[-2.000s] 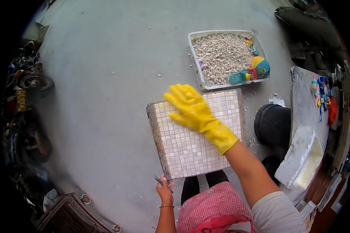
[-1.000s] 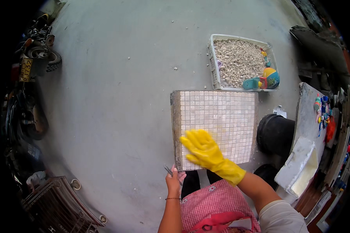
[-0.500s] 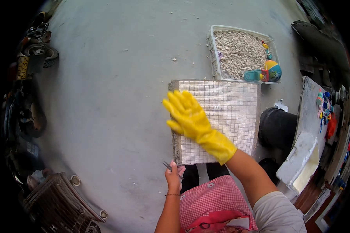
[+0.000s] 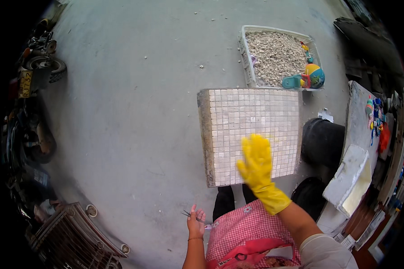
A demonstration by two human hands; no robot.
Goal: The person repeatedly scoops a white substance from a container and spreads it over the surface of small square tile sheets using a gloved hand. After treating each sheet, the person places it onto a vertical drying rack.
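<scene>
A board covered with a grid of small whitish mosaic tiles point(image 4: 238, 119) lies before me, its left edge thick and grey-brown. My right hand point(image 4: 257, 160), in a long yellow rubber glove, is spread flat over the board's lower right half. Its fingers point away from me and are slightly blurred; whether the palm touches the tiles I cannot tell. Left of my apron and below the board's lower left corner, my left hand point(image 4: 196, 220) is bare, palm turned up. It holds dark, thin tweezers point(image 4: 187, 214) lying across the fingers, pointing left.
Behind the board stands a white plastic crate point(image 4: 245, 56) of small pale tile pieces, with a colourful ball point(image 4: 315, 76) in it. To the right are a black bucket point(image 4: 323, 141) and a white foam box point(image 4: 348, 177). A motorcycle point(image 4: 45, 62) and a brown slatted rack point(image 4: 76, 233) line the left.
My gloved right hand has swept from the board's left edge rightward and nearer to me. My left hand has come away from the board's lower left corner, still with the tweezers.
</scene>
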